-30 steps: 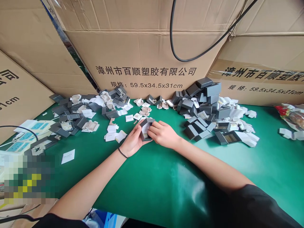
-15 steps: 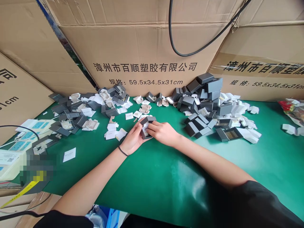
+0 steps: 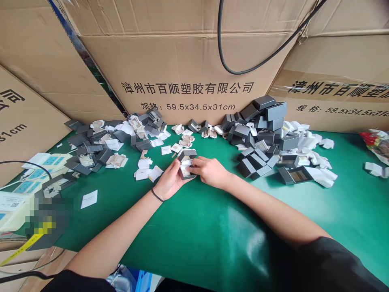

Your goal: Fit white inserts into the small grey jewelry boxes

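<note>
A small dark grey hinged gift box (image 3: 187,176) with a pale lining is in front of me, its lid raised at the far side. My left hand (image 3: 167,179) wraps round its left side and holds it. My right hand (image 3: 212,171) is closed against its right side, with the fingertips at the box's edge and opening. The right fingers partly hide the lining, and I cannot make out anything separate between them. Just left of the box lie folded white papers (image 3: 142,174) and a torn card piece (image 3: 145,154).
Dark grey boxes and white paper pieces are heaped at left (image 3: 91,150) and right (image 3: 258,134) on the green table (image 3: 194,227). Behind stand large cardboard cartons (image 3: 188,61). A black cable (image 3: 223,61) hangs in front. Power strips (image 3: 39,174) lie far left, a plastic bag (image 3: 377,142) far right.
My right fingers have drawn back from inside the box to its right edge. More of the pale lining shows, and the lid stands further open.
</note>
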Demonstrator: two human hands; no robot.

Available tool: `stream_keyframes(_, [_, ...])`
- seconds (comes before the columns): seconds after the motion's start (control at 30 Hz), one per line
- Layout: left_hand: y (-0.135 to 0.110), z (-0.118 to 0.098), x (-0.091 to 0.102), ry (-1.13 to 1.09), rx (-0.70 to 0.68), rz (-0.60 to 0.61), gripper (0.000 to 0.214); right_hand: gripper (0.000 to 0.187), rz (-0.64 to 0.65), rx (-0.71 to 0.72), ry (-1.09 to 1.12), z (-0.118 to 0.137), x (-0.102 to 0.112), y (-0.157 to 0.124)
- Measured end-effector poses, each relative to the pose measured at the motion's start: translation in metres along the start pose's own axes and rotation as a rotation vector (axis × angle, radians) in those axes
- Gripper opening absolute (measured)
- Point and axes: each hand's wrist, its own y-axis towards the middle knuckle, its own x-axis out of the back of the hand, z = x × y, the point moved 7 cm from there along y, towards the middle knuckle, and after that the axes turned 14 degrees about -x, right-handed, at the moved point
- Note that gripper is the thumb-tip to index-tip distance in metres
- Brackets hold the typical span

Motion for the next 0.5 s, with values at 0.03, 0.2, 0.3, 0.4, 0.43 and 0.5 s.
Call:
stream_keyframes(0.03, [0.000, 0.000, 0.000, -0.006, 0.008, 0.002, 0.034, 0.037, -0.003, -0.003, 0.008, -0.001, -0.001, 0.000])
stream_keyframes(0.2, [0.002, 0.001, 0.004, -0.049, 0.035, -0.033, 0.040, 0.033, -0.158, -0.049, 0.079, -0.004, 0.000, -0.002])
stream_keyframes(0.3, [0.002, 0.002, 0.008, -0.069, 0.037, -0.041, 0.040, 0.038, -0.250, -0.113, 0.130, -0.008, 0.001, -0.004])
stream_keyframes(0.4, [0.003, 0.003, 0.007, -0.076, 0.042, -0.012, 0.039, 0.041, -0.274, -0.206, 0.161, -0.013, 0.001, -0.004])
stream_keyframes(0.43, [0.003, 0.004, 0.007, -0.077, 0.046, -0.011, 0.039, 0.041, -0.269, -0.232, 0.166, -0.014, 0.001, -0.004])
stream_keyframes(0.5, [0.002, 0.004, 0.006, -0.080, 0.060, -0.026, 0.038, 0.040, -0.243, -0.264, 0.166, -0.016, 0.000, -0.003])
